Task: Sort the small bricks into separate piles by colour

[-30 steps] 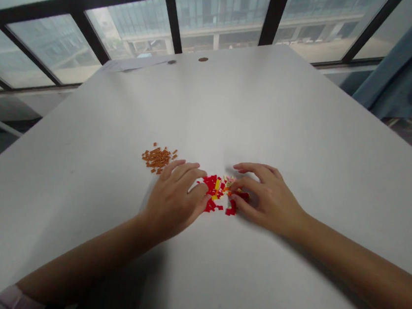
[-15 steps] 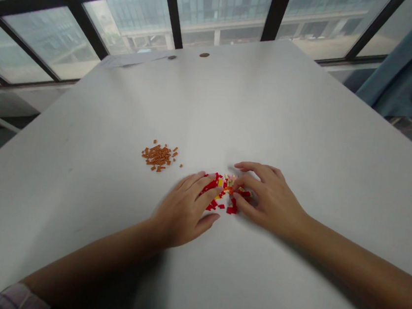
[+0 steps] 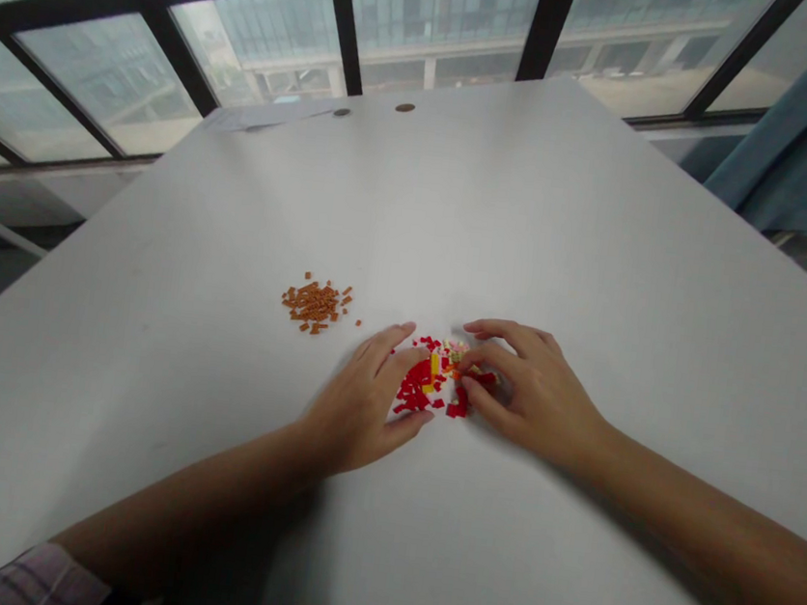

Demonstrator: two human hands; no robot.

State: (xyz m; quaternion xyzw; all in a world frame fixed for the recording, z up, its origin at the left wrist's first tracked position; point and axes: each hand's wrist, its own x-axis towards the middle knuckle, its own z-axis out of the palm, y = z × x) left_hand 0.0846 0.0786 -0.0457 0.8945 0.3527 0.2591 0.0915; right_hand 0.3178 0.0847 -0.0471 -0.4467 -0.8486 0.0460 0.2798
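Observation:
Small red, yellow, orange and pale building bricks (image 3: 412, 388) lie in a loose pile between my two hands. On its left side my left hand (image 3: 359, 399) curves around the red pieces, thumb and fingers apart, holding nothing that I can see. My right hand (image 3: 532, 383) rests at the pile's right edge. Its fingers are bent and spread, with the index finger and thumb tips among red and orange pieces (image 3: 458, 404). Some bricks are partly hidden under those fingers.
A separate pile of orange-brown bricks (image 3: 314, 306) lies to the left, beyond my left hand, with a stray piece beside it. All of this is on a white table (image 3: 501, 216). Papers (image 3: 271, 116) lie at its far edge by the windows, and a blue curtain (image 3: 791, 162) hangs at right.
My left hand has drawn back slightly to the left and its fingers have opened wider, uncovering more red and yellow bricks. My right hand stays at the pile's right edge.

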